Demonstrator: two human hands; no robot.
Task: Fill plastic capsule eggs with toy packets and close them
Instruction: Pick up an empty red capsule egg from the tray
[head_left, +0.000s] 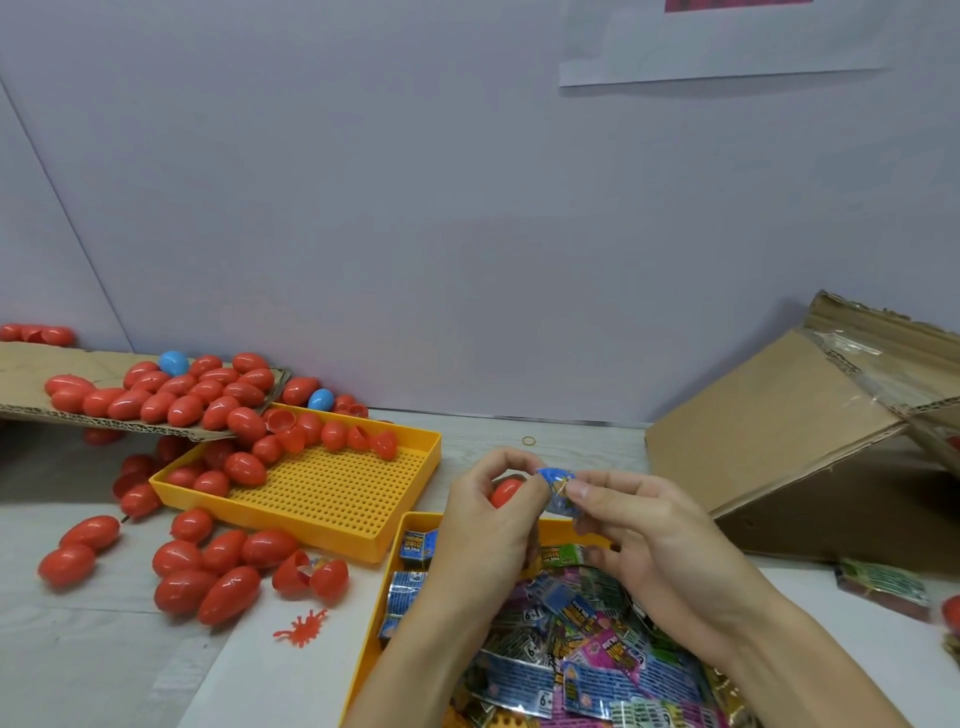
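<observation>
Fingers (584, 491) of the right hand (649, 540) pinching a blue packet (560, 491), curled tight; left hand (483, 519) curled round a red egg (505, 492), packet just touching it, above the far edge of the packet tray (402, 530) at the counter's (78, 649) near edge. Not yet inside, not yet closed. Plenty done, seemingly: closed eggs (208, 571) heaped near the counter's left edge, more on the cardboard sheet (31, 364) and spilling into the yellow tray (332, 493). Plenty left: open halves (311, 574) lying about, packets (571, 665) piled deep.
</observation>
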